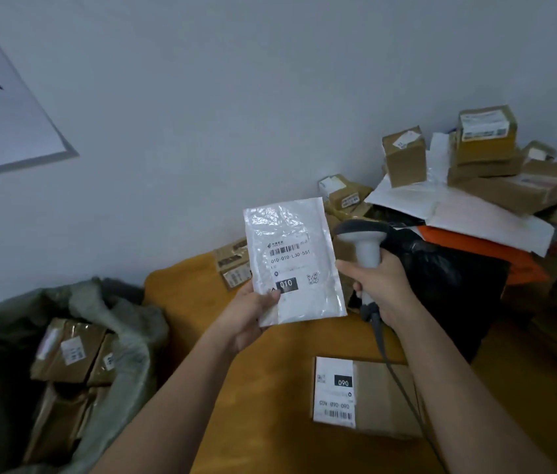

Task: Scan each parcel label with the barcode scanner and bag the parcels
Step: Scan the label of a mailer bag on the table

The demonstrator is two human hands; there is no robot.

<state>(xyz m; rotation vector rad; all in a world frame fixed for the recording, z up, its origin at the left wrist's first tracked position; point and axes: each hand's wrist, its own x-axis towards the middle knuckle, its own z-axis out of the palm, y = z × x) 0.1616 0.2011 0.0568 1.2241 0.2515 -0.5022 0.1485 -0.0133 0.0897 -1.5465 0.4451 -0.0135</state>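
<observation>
- The left hand (248,316) pinches the lower left corner of a white mailer (295,261), thumb on its face, holding it upright above the tabletop (270,371).
- The mailer's label (292,265) faces the camera, with a barcode and a black "010" patch.
- The right hand (381,285), just right of the mailer, is curled tight around the handle of the scanner (366,244); the scanner's dark head sits level with the mailer's upper half and points towards it.
- The scanner's cable (396,371) hangs from the handle's base, below and right of the mailer.
- Below the mailer, a flat box (383,401) lies on the yellow tabletop, its label marked "090".
- Right of the mailer, behind the right hand, lies a black bag (448,278); beyond it is a pile (489,172) of cardboard boxes and white and orange mailers.
- Far left of the mailer and lower down, a grey-green sack (126,336) stands open with taped boxes inside.
</observation>
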